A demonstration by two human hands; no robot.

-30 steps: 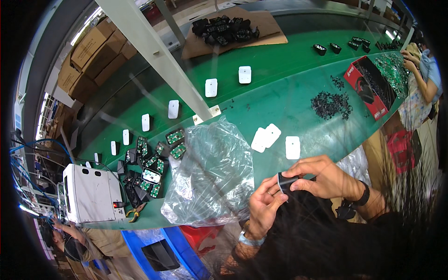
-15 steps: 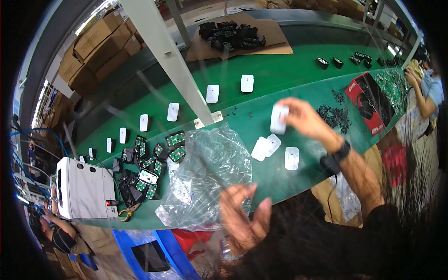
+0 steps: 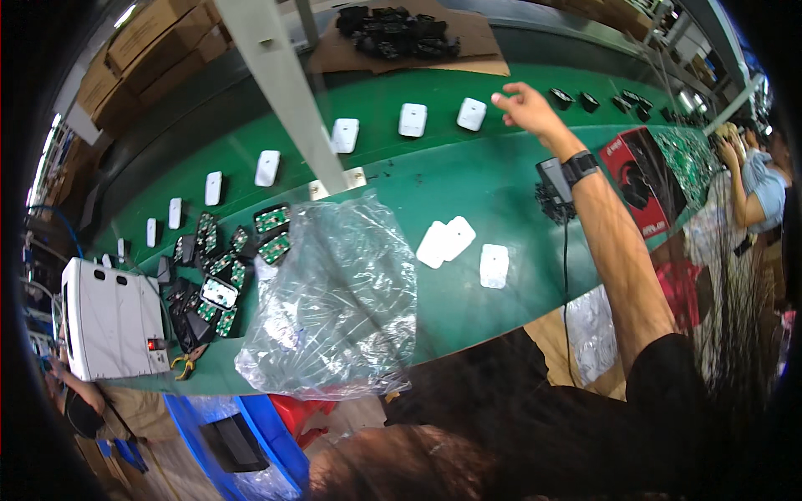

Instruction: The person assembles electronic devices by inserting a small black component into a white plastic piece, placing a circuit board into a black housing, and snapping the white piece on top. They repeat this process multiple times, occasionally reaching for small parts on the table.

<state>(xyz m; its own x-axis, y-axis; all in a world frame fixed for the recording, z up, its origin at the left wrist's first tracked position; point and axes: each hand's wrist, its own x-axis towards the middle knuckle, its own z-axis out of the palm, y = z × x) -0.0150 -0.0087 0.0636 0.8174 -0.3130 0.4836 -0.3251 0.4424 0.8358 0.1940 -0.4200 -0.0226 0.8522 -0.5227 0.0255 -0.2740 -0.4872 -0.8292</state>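
My right hand [image 3: 528,110] reaches over the green belt, thumb and fingers apart, holding nothing. Just left of it, apart from the fingers, a white plastic case [image 3: 472,114] lies on the belt. A dark strap [image 3: 581,167] circles my right wrist, and a small black box [image 3: 553,179] with a cord hangs beside it. Two overlapping white covers [image 3: 447,242] and a single white cover [image 3: 494,265] lie on the green table before me. What seems to be my left arm [image 3: 393,468] is blurred at the lower edge; its fingers are hidden.
A clear plastic bag [image 3: 334,292] covers the table's middle, beside black housings with green circuit boards [image 3: 221,275]. More white cases [image 3: 266,168] line the belt. A pale post [image 3: 284,92] rises behind the bag. A red box [image 3: 635,179] and another person [image 3: 756,179] are at right.
My right hand has carried the white case away from me and let it go on the belt. My left hand has dropped back toward the lower edge. The whole view has shifted.
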